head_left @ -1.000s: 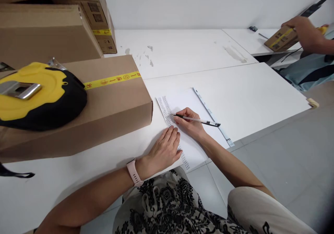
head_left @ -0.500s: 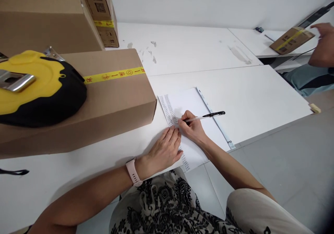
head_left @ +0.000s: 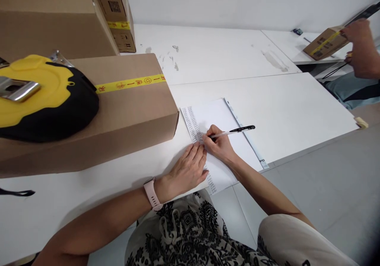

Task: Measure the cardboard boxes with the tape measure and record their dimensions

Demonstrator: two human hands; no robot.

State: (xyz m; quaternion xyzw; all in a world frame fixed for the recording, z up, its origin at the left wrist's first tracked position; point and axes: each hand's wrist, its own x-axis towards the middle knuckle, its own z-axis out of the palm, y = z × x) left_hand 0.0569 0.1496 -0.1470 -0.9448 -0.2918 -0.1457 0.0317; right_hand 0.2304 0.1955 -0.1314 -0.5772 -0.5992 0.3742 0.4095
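My right hand [head_left: 219,144] grips a pen [head_left: 234,131] with a black end and a pale barrel. Its tip is at the rows of small writing on a white sheet of paper [head_left: 215,113], though my fingers partly cover that spot. Flat on the near left part of the sheet lies my left hand [head_left: 190,167], fingers stretched out and holding nothing. A pink watch strap circles that wrist. Along the sheet's right side runs a pale blue printed edge [head_left: 247,137].
A taped cardboard box [head_left: 127,111] stands left of the paper, with a yellow and black tape measure [head_left: 47,99] in front of my view. More boxes [head_left: 53,24] are behind it. At far right, another person's hand [head_left: 358,32] touches a small carton [head_left: 325,44] on the white table [head_left: 285,111].
My hands and the pen have hardly moved on the paper. At far right, the other person's hand has moved left onto the small carton, and their second hand now shows with a dark cord.
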